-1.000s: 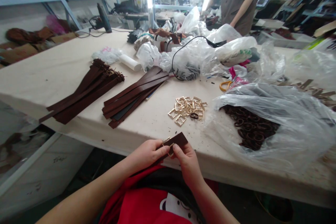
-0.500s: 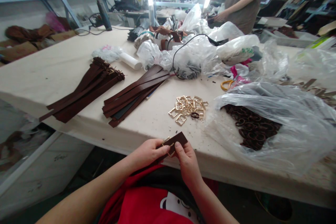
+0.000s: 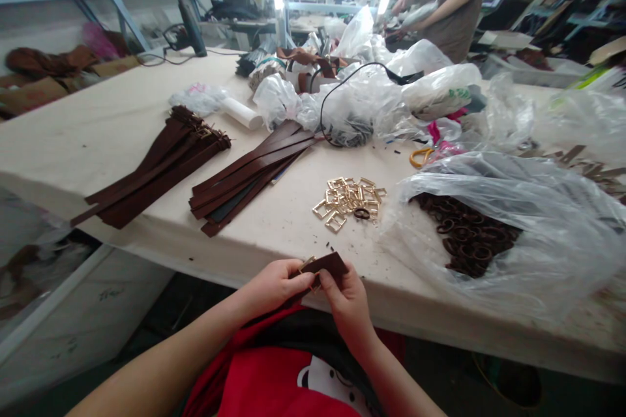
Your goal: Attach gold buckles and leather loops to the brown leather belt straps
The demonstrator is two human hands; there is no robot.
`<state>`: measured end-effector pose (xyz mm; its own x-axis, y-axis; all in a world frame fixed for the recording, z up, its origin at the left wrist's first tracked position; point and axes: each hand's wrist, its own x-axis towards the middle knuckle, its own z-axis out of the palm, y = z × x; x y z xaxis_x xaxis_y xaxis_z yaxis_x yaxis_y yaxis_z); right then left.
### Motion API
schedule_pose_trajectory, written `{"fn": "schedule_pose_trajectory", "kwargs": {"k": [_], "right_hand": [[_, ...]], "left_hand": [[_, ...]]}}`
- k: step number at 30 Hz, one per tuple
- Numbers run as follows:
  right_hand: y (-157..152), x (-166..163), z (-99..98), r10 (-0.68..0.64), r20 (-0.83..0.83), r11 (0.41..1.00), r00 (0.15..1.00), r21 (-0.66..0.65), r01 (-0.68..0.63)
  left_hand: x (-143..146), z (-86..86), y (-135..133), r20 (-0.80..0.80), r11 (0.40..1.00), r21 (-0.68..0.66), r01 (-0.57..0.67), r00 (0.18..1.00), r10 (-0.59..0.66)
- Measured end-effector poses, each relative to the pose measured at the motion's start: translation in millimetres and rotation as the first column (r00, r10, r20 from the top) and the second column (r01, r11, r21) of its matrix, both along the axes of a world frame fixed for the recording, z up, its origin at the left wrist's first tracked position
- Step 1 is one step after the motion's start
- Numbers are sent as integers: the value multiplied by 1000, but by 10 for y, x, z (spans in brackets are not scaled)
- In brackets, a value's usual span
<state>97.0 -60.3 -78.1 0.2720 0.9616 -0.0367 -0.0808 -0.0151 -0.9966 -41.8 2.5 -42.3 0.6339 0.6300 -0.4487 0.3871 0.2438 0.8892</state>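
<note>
Between my two hands is a dark brown leather strap (image 3: 332, 264) with a gold buckle (image 3: 308, 263) on it, held just off the table's front edge. My left hand (image 3: 281, 283) pinches the strap at the buckle. Thumb and fingers of my right hand (image 3: 346, 293) grip the strap near its end, the thumb close to the buckle. Part of the buckle is hidden by my fingers. Beyond my hands lies a pile of gold buckles (image 3: 349, 199) with one brown leather loop (image 3: 362, 214) on it.
Strap bundles lie left, one with buckles (image 3: 161, 166), one plain (image 3: 249, 176). At right, a clear plastic bag (image 3: 552, 234) holds many brown loops (image 3: 474, 234). Yellow-handled scissors (image 3: 420, 156) and heaped bags (image 3: 362, 91) lie behind. A co-worker (image 3: 450, 0) stands across the table.
My right thumb has shifted left toward the buckle, and the strap's end has dipped slightly. The co-worker's hands have moved, now with a pale item in them.
</note>
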Motion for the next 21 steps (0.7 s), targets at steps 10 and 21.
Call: {"fn": "schedule_pose_trajectory", "kwargs": {"k": [10, 21], "right_hand": [[40, 58, -53, 5, -79, 999, 997, -31, -7], [4, 139, 50, -49, 387, 973, 921, 225, -43]], "left_hand": [[60, 67, -74, -160, 969, 240, 59, 987, -20], [67, 172, -77, -83, 972, 217, 92, 994, -76]]}}
